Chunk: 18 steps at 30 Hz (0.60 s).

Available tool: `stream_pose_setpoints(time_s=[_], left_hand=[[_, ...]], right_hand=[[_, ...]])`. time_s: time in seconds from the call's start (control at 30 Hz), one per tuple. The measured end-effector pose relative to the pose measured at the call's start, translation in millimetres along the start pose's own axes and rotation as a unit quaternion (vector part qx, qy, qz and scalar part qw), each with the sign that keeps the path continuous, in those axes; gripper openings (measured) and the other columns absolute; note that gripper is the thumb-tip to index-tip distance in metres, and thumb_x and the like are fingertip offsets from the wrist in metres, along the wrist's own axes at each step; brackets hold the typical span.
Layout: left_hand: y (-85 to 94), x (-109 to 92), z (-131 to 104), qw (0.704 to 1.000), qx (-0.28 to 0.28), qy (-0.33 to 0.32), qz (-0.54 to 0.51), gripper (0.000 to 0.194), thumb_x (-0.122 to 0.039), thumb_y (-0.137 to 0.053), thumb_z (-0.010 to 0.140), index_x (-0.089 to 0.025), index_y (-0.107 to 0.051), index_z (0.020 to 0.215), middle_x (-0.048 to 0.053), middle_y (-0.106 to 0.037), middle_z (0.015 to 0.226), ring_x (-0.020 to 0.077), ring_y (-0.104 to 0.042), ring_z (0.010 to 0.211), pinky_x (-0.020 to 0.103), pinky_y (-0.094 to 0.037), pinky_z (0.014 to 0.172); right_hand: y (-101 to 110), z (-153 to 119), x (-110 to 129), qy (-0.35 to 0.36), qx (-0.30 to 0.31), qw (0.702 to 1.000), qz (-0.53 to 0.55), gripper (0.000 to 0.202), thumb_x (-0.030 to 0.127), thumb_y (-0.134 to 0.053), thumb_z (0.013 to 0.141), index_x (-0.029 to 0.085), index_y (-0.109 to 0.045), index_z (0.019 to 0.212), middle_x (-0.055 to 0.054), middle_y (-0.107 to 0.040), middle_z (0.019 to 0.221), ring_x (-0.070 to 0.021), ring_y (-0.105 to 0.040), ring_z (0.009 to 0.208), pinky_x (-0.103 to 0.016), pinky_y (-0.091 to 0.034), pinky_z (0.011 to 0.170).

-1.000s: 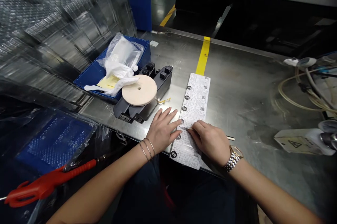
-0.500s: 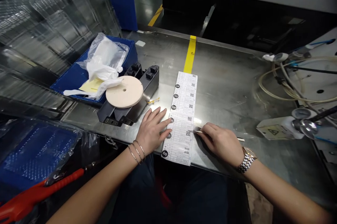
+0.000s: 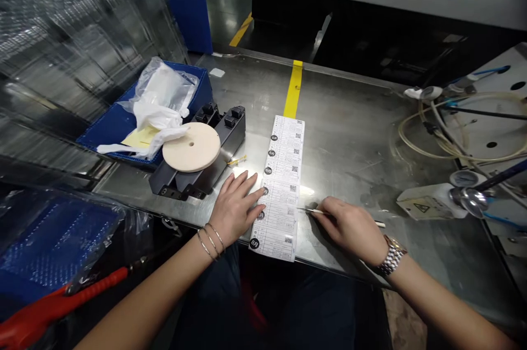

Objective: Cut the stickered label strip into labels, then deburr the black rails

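Observation:
A long strip of printed labels [image 3: 280,191] with black round marks and square codes lies on the metal table, its near end reaching the front edge. My left hand [image 3: 236,204] rests flat with fingers spread, the thumb and index finger over the strip's left edge. In my right hand [image 3: 349,229] is a slim white pen-like tool [image 3: 317,211], pinched between the fingers. Its thin dark tip points left at the strip's right edge, near a code; whether it touches cannot be made out. The tool's back end shows beyond the knuckles.
Left of the strip, a round beige disc [image 3: 191,147] sits on a dark metal fixture [image 3: 230,133]. Behind it stands a blue bin [image 3: 201,86] with plastic bags and white cloth. A white bottle [image 3: 428,199] and hoses [image 3: 405,130] are at right; a red-handled tool [image 3: 94,289] is lower left.
The right hand has shifted slightly right, and more of the tool's tip end shows in front of its fingers. The left hand stays on the strip. The whole view has shifted a little.

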State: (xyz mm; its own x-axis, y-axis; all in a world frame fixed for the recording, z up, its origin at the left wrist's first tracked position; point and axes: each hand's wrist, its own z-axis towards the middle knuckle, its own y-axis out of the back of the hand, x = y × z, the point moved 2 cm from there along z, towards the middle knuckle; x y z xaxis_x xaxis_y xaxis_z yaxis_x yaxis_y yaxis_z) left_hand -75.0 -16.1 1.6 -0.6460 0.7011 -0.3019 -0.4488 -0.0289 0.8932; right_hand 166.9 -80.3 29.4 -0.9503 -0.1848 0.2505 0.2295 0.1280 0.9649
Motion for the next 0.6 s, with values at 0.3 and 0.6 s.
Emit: stream_pose_setpoints(time_s=[0.3,0.6], left_hand=[[18.4,-20,-30,1.000,0.019,-0.007,-0.020,0.025,-0.030,-0.053,0.085,-0.016,-0.063,0.104,0.011,-0.057,0.124,0.0295,-0.043,0.123,0.052,-0.035,0.103],[-0.4,-1,1,0.999,0.009,0.045,-0.005,0.029,-0.036,-0.053,0.085,-0.022,-0.064,0.108,0.009,-0.054,0.129,0.0287,-0.041,0.125,0.052,-0.031,0.105]], right_hand=[[-3,26,30,-0.028,-0.025,0.978,0.204,0.022,0.039,-0.045,0.088,0.021,-0.055,0.079,-0.001,-0.063,0.071,-0.0146,-0.056,0.062,-0.026,-0.041,0.058],[-17,46,56,0.026,-0.040,0.999,-0.007,0.020,0.031,-0.046,0.089,0.019,-0.054,0.076,-0.002,-0.063,0.073,-0.0162,-0.059,0.063,-0.027,-0.034,0.053]])
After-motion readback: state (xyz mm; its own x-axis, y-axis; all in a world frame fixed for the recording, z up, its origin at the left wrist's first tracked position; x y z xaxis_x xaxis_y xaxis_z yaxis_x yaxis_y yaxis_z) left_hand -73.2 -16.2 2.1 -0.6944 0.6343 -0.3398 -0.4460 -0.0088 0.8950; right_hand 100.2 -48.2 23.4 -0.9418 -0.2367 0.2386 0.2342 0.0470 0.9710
